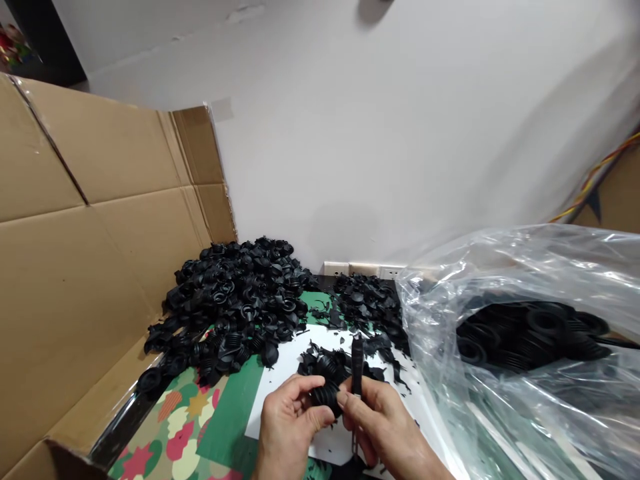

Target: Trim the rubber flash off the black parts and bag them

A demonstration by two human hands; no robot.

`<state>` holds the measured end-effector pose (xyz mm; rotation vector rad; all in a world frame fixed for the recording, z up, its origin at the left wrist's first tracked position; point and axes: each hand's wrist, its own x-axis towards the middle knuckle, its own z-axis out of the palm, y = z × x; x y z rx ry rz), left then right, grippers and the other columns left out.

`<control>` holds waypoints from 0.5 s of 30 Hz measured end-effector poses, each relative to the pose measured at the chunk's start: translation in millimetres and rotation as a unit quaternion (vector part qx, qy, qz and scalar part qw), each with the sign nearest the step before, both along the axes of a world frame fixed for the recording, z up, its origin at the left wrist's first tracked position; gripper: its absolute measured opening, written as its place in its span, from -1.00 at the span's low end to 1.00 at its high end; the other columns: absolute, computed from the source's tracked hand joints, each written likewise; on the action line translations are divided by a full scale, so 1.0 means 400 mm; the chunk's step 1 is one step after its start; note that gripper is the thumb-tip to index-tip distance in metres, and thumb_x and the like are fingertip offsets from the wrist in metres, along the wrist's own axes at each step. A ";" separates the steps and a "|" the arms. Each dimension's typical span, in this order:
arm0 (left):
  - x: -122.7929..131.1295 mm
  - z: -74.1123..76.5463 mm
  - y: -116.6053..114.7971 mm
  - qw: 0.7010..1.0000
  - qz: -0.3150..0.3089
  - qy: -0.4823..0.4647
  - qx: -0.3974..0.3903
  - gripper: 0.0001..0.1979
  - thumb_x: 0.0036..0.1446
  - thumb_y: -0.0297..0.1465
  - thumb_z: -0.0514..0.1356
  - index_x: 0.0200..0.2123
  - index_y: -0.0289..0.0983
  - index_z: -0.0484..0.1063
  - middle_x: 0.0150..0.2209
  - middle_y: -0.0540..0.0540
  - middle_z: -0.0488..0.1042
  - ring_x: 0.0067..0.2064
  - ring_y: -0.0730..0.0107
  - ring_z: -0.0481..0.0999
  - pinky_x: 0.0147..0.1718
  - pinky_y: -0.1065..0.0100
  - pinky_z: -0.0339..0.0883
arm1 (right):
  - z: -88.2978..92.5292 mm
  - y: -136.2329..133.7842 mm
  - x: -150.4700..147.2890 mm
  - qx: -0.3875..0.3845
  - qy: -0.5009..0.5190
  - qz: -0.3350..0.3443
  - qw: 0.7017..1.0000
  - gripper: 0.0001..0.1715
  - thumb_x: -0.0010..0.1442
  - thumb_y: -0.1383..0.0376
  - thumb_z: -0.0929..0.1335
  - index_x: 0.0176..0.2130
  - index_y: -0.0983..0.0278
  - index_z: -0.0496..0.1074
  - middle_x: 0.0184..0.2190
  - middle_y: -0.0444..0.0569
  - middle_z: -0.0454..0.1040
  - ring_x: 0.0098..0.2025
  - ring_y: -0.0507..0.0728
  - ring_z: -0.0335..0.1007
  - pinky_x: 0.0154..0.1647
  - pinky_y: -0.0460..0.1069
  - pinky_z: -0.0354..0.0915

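Observation:
My left hand [290, 427] is closed around a black ribbed rubber boot [326, 395], with thumb and fingers on either side of it. Touching the boot's right edge are the thumb and fingertips of my right hand [375, 420]. That hand also grips a slim tool with a black handle [357, 360], held upright; a thin metal part shows below the fingers, and its exact kind is unclear. Just beyond my hands, several more black rubber pieces [333, 365] and thin scraps [387, 357] lie on a white sheet [270, 393].
A large heap of black rubber boots [240, 293] rises at the left against a cardboard box [100, 253]. Behind the sheet lies a pile of black scraps [370, 300]. On the right, a clear plastic bag [430, 320] holds black ribbed parts [530, 333]. Wall sockets [390, 273] sit behind.

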<state>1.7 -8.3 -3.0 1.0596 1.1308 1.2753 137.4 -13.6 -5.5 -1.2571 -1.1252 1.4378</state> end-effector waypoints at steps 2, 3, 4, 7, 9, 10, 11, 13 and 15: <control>0.001 -0.010 0.001 1.000 0.006 0.006 0.003 -0.73 -0.31 -0.63 0.30 -0.43 -0.29 0.61 -0.55 0.03 0.48 -0.53 0.45 0.45 -0.55 0.49 0.34 | 0.003 -0.003 -0.001 -0.005 -0.006 -0.008 1.000 -0.75 0.06 0.16 0.25 -0.53 0.28 0.26 -0.70 -0.24 0.23 -0.78 -0.10 0.04 -0.77 -0.17 -0.09; 0.002 -0.015 0.000 1.000 0.009 0.010 0.010 -0.74 -0.30 -0.62 0.30 -0.43 -0.29 0.61 -0.55 0.04 0.47 -0.54 0.46 0.44 -0.56 0.50 0.33 | 0.004 -0.004 0.000 -0.008 -0.010 -0.009 1.000 -0.75 0.05 0.17 0.25 -0.53 0.28 0.26 -0.71 -0.25 0.23 -0.78 -0.10 0.03 -0.78 -0.17 -0.10; 0.003 -0.020 0.000 1.000 0.012 0.014 0.017 -0.74 -0.29 -0.61 0.30 -0.42 -0.28 0.61 -0.55 0.04 0.46 -0.54 0.47 0.43 -0.57 0.50 0.32 | 0.006 -0.005 0.000 -0.010 -0.014 -0.010 1.000 -0.75 0.05 0.17 0.25 -0.53 0.28 0.26 -0.71 -0.25 0.23 -0.78 -0.10 0.02 -0.78 -0.17 -0.10; 0.005 -0.028 -0.004 0.999 0.013 0.032 0.038 -0.74 -0.26 -0.59 0.31 -0.39 -0.26 0.61 -0.52 0.04 0.44 -0.51 0.48 0.42 -0.55 0.51 0.31 | 0.011 -0.009 0.004 -0.016 -0.018 -0.014 1.000 -0.74 0.05 0.15 0.24 -0.53 0.27 0.27 -0.71 -0.25 0.23 -0.79 -0.10 0.01 -0.79 -0.16 -0.12; 0.008 -0.028 -0.010 0.998 0.007 0.047 0.042 -0.75 -0.22 -0.55 0.31 -0.36 -0.25 0.60 -0.49 0.03 0.46 -0.49 0.47 0.42 -0.51 0.51 0.32 | 0.015 -0.013 0.008 -0.021 -0.015 -0.016 1.000 -0.73 0.05 0.14 0.24 -0.54 0.27 0.26 -0.70 -0.25 0.23 -0.79 -0.11 0.01 -0.79 -0.16 -0.12; 0.010 -0.026 -0.013 0.998 0.004 0.056 0.042 -0.75 -0.20 -0.54 0.30 -0.34 -0.25 0.60 -0.49 0.03 0.47 -0.49 0.48 0.40 -0.51 0.51 0.31 | 0.017 -0.016 0.010 -0.023 -0.012 -0.016 1.000 -0.73 0.05 0.15 0.24 -0.55 0.27 0.26 -0.69 -0.25 0.23 -0.79 -0.11 0.01 -0.79 -0.16 -0.13; 0.012 -0.024 -0.017 0.997 0.002 0.065 0.043 -0.74 -0.18 -0.52 0.30 -0.32 -0.24 0.59 -0.48 0.02 0.48 -0.50 0.49 0.38 -0.52 0.51 0.30 | 0.020 -0.019 0.012 -0.025 -0.009 -0.016 1.000 -0.73 0.05 0.15 0.24 -0.55 0.27 0.26 -0.69 -0.25 0.24 -0.79 -0.12 0.01 -0.79 -0.16 -0.14; 0.018 -0.019 -0.025 0.995 0.008 0.086 0.051 -0.75 -0.16 -0.51 0.29 -0.31 -0.24 0.57 -0.51 0.03 0.48 -0.54 0.52 0.33 -0.55 0.52 0.27 | 0.024 -0.026 0.016 -0.030 -0.002 -0.014 0.999 -0.73 0.04 0.16 0.24 -0.56 0.27 0.25 -0.69 -0.25 0.24 -0.79 -0.12 0.00 -0.78 -0.16 -0.16; 0.024 -0.016 -0.032 0.992 0.016 0.103 0.066 -0.80 -0.16 -0.50 0.27 -0.35 -0.24 0.56 -0.56 0.06 0.45 -0.58 0.53 0.29 -0.58 0.53 0.23 | 0.024 -0.032 0.020 -0.034 0.008 -0.011 0.999 -0.72 0.05 0.16 0.23 -0.57 0.27 0.24 -0.71 -0.25 0.24 -0.79 -0.12 0.00 -0.77 -0.16 -0.19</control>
